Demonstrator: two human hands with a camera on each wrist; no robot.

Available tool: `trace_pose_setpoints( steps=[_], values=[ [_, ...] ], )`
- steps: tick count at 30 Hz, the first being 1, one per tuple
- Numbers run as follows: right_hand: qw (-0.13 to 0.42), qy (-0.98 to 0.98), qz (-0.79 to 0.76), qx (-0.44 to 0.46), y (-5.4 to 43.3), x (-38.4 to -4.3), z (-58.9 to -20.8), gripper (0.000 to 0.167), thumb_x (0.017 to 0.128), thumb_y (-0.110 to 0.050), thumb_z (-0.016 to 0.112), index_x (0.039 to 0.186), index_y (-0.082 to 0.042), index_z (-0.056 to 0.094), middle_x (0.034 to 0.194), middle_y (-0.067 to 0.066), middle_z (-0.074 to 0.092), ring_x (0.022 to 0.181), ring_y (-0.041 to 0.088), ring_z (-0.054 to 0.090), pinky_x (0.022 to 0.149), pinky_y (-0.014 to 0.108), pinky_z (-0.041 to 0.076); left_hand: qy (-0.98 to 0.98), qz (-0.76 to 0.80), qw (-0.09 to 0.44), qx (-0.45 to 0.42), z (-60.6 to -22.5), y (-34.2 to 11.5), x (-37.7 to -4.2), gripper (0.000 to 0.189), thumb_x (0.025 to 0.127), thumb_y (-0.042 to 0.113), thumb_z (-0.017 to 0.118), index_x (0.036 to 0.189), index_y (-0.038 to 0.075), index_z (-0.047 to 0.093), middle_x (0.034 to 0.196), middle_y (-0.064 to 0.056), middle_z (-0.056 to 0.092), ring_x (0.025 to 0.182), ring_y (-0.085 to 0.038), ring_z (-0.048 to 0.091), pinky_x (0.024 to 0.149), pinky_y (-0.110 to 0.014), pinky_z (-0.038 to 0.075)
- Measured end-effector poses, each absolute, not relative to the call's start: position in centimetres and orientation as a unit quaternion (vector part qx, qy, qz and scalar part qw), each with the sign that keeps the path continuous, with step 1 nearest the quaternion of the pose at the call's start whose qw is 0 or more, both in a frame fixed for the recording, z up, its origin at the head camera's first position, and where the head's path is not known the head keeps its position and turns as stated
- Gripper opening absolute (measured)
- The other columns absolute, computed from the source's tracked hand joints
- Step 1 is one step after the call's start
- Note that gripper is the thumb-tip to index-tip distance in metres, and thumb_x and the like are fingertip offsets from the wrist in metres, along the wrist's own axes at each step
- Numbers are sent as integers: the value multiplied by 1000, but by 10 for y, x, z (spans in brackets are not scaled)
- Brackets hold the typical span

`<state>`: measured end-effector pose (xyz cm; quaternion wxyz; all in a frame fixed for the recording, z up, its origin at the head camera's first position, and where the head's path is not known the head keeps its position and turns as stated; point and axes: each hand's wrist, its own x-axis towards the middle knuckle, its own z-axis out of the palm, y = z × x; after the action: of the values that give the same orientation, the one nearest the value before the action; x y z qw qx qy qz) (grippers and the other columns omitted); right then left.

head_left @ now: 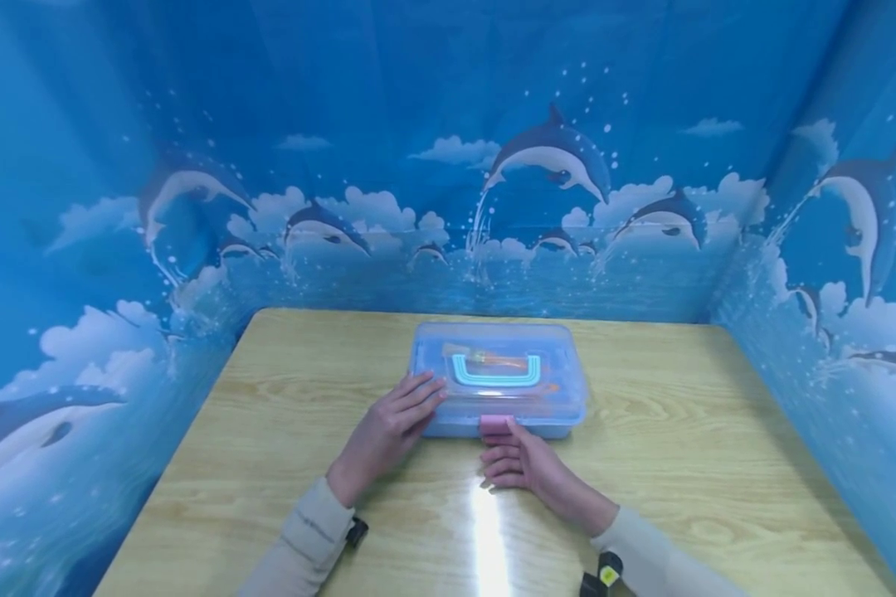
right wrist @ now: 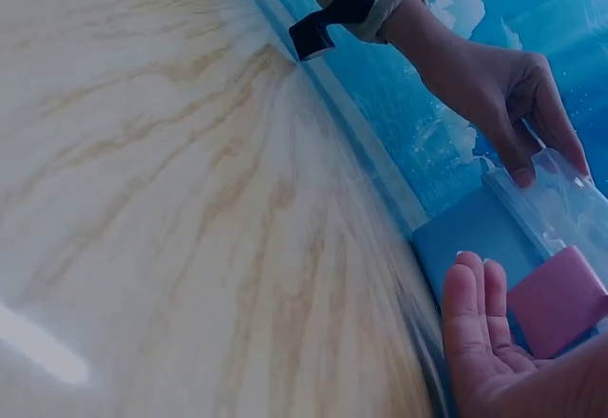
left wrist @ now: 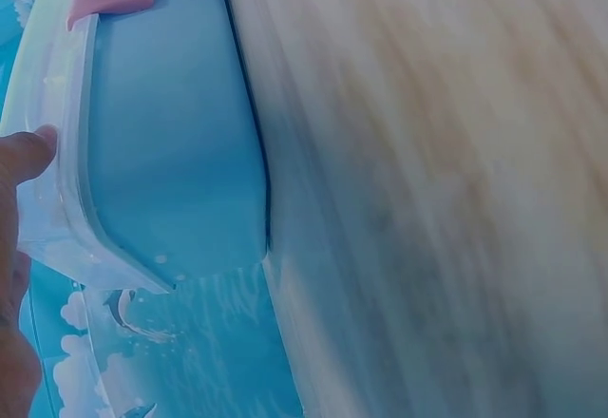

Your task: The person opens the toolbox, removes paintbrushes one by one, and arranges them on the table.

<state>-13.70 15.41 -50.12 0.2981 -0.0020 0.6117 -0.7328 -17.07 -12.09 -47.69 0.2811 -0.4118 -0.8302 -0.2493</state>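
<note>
A plastic storage box [head_left: 448, 427] with a blue base, clear lid and light-blue handle [head_left: 496, 380] stands on the table. My left hand [head_left: 392, 423] rests on its left front corner, fingers fairly straight over the lid. In the left wrist view its thumb [left wrist: 33, 155] touches the front of the lid [left wrist: 62, 195]. At the middle of the front, the thumb and a finger of my right hand [head_left: 533, 466] pinch the pink latch [head_left: 495, 425]. The other right fingers [right wrist: 465, 328] hang loosely below it. In the right wrist view the latch juts out from the box.
A paintbrush [head_left: 493, 359] and other small items show through the clear lid. The wood-grain table [head_left: 291, 356] extends around the box. Blue dolphin-print cloth [head_left: 388, 99] hangs behind and at both sides. A black wrist device [head_left: 597, 576] sits by the right sleeve.
</note>
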Motion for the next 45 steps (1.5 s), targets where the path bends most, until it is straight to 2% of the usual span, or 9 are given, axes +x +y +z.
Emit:
trace_pose_setpoints(
  steps=[7,12,19,24,32,45],
  values=[
    [288,597,-747,50,155,-141,-502,77,102,-62,44,137,7,52,96,4,71,82,14,70,81,31,63,-826,-258,278,-418,-477,-121,-172,51,79,-1,83,128,4,69,139,-10,64,134,-30,57,117,-44,42],
    [260,597,-755,80,150,-142,-504,72,99,-60,53,133,3,57,91,3,69,77,14,68,76,29,62,-820,-268,285,-419,-477,-120,-173,50,78,-4,82,127,2,70,138,-11,65,133,-31,58,117,-43,42],
    [217,599,-762,117,145,-139,-509,61,99,-56,56,124,0,65,82,0,68,68,11,63,65,23,58,-817,-280,279,-420,-479,-120,-173,49,80,-4,81,127,2,69,139,-11,64,134,-31,57,117,-44,40],
    [200,574,-784,126,141,-138,-510,51,101,-51,56,113,-3,68,75,-2,66,63,9,62,64,23,60,-813,-280,286,-424,-479,-119,-173,51,78,-5,83,126,1,70,138,-12,65,132,-33,59,113,-49,45],
    [170,562,-798,137,137,-136,-510,47,100,-47,60,112,-2,68,79,2,68,65,9,63,66,25,62,-819,-275,282,-417,-479,-118,-173,50,79,-3,83,126,3,70,138,-10,64,133,-30,58,114,-46,44],
    [155,564,-797,152,132,-136,-512,51,97,-48,63,110,1,68,78,3,67,66,11,64,65,24,62,-821,-278,284,-410,-478,-119,-172,50,78,-4,83,125,3,70,137,-11,65,132,-31,59,112,-49,46]
  ],
)
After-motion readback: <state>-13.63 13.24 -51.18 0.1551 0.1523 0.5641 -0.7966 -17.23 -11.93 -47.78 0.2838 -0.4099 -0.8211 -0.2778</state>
